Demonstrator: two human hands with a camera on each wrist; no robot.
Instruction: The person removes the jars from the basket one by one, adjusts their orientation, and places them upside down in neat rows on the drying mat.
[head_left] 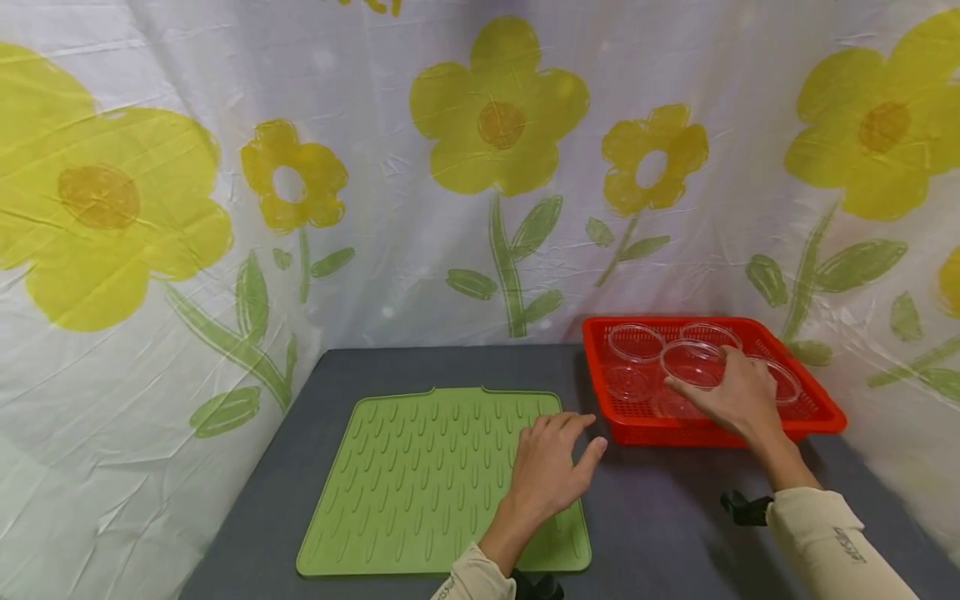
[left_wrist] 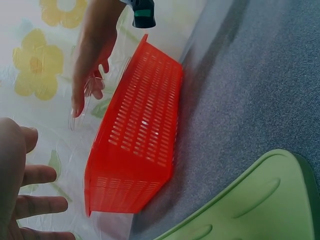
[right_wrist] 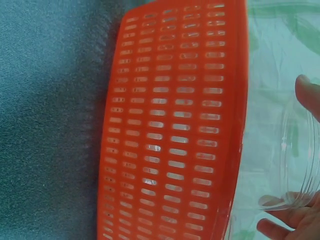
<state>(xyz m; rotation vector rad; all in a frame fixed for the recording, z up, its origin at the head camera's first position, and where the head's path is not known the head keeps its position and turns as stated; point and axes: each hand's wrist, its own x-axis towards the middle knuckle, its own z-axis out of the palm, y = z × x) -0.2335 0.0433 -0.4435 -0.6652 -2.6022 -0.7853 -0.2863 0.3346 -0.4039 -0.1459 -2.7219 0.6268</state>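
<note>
Nearest the head camera are two cream-sleeved forearms reaching out over a dark grey table top (head_left: 660, 533). Furthest left on that table lies a light green ribbed silicone mat (head_left: 420, 483), flat, with its front edge close to the person. Over the mat's right-hand edge is the left hand (head_left: 551, 471), palm down with relaxed, slightly spread fingers; it holds nothing, and whether it touches the mat or hovers just above it cannot be told. The left wrist view shows those fingers (left_wrist: 42, 205) straight and bare.

To the right of the mat, with a strip of grey table between them, stands a red slotted plastic basket (head_left: 817, 412), set at the back right of the table against a white curtain printed with yellow flowers (head_left: 495, 117). Several clear round plastic bowls (head_left: 636, 342) sit inside it. The right hand (head_left: 731, 392) is over the basket, fingers curled round the rim of one clear plastic bowl (head_left: 692, 362), which is raised a little above the others. In the right wrist view, a fingertip and the thumb pinch that transparent rim (right_wrist: 300, 165) just beside the basket's slotted wall (right_wrist: 170, 140).
</note>
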